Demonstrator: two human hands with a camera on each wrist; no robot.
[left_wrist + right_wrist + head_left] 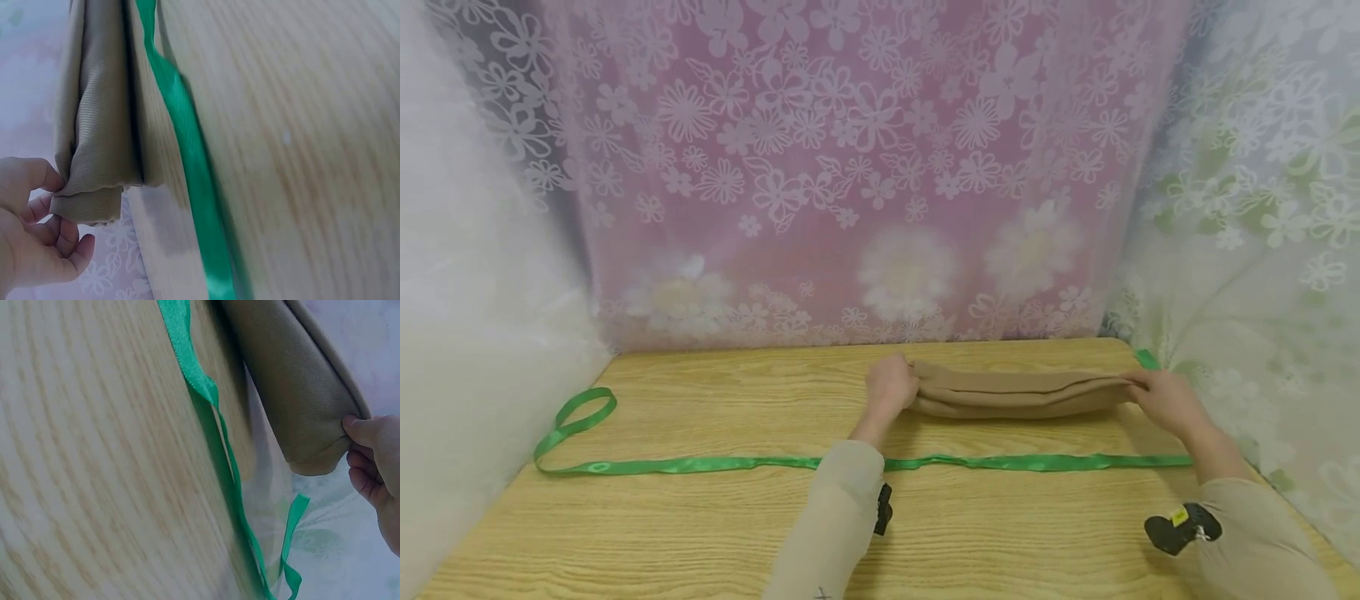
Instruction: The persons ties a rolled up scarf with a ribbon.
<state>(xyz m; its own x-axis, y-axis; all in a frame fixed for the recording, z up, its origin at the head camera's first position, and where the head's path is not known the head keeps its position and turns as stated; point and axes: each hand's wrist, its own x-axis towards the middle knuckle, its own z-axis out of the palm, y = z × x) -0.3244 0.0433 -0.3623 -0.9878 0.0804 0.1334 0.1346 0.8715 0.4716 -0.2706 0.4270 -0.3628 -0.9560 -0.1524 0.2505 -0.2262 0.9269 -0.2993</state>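
A folded tan cloth (1018, 393) stretches between both hands near the back of the table, sagging slightly in the middle. My left hand (891, 383) pinches its left end; in the left wrist view, thumb and fingers (47, 175) grip a corner of the layered fabric (103, 112). At the opposite end my right hand (1168, 404) pinches the edge, and the right wrist view shows the thumb (357, 427) on top of the cloth (300, 387). In front of the cloth a green ribbon (700, 465) runs across the table.
The ribbon's left end curls into a loop (587, 412), and its other end (1146, 359) shows at the back right. Wood-grain table (662, 533) lies under everything. A pink floral curtain (850, 167) hangs behind, with pale sheets (1262, 275) at the sides.
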